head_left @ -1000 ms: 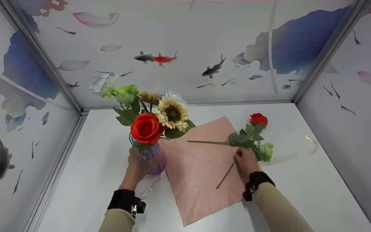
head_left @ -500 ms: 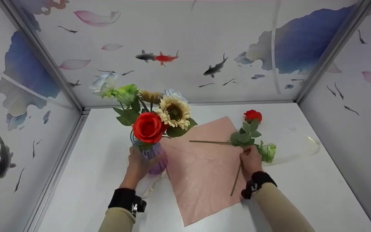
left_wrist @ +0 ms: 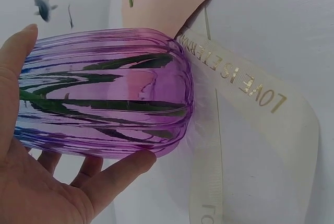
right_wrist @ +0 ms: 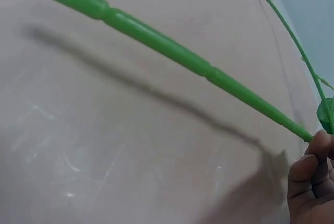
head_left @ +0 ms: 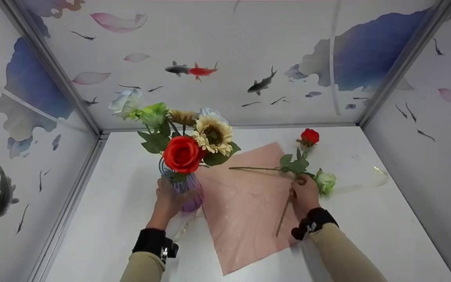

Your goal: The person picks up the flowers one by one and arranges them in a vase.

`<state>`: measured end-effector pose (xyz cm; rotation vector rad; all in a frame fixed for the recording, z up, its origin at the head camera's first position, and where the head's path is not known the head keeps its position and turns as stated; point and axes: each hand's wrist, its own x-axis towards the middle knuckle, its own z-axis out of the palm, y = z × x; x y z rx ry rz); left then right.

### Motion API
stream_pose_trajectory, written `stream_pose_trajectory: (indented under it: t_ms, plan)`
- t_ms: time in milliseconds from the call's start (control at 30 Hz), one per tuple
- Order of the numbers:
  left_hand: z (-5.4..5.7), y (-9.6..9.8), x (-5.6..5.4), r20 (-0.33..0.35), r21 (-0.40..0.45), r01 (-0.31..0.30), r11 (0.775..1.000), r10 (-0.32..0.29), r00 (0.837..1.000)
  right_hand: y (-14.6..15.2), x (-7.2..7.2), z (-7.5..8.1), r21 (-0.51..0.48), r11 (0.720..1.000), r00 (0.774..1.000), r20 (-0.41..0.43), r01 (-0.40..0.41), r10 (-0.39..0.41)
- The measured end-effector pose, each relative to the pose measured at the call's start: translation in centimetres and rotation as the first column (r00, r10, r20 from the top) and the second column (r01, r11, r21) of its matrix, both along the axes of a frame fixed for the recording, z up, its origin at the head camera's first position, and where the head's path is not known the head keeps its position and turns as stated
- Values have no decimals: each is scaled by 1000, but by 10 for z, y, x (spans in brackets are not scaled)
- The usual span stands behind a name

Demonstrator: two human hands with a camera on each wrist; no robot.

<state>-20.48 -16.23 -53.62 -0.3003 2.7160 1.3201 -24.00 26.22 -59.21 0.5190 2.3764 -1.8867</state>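
Note:
My left hand (head_left: 170,201) grips a ribbed glass vase (left_wrist: 109,88), blue at the top and purple at its base, with green stems showing inside. The vase bears an arrangement of a large red rose (head_left: 181,154), cream sunflowers (head_left: 213,135) and pale green and bluish-white roses. My right hand (head_left: 305,194) pinches a bare green stem (right_wrist: 156,41) between thumb and fingers; its lower end points toward me over the pink paper. That stem runs up to a small red rose (head_left: 310,136). A green-white rose (head_left: 325,181) lies beside the hand, its stem (head_left: 253,168) crossing the paper leftward.
A pink wrapping paper sheet (head_left: 245,219) lies askew mid-table. Cream ribbon with gold lettering (left_wrist: 240,80) lies by the vase base, and a translucent ribbon (head_left: 380,176) curves at the right. Printed panels with fish and petals wall the white table (head_left: 386,227) on three sides.
My right hand has shifted slightly right, and the stem it pinches has swung more upright in the view. The red rose has moved a little left and up. My left hand stays on the vase.

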Motion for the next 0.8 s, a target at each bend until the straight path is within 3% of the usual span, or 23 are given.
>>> stream_pose_trajectory:
  t_ms: [333, 800]
  plan:
    - [0, 1, 0, 58, 25, -39, 999, 38, 998, -14, 1, 19, -56, 998, 999, -38, 31, -33]
    - [-1, 0, 1, 23, 5, -21, 1000, 21, 1000, -20, 3, 25, -243, 968, 993, -79, 61, -83]
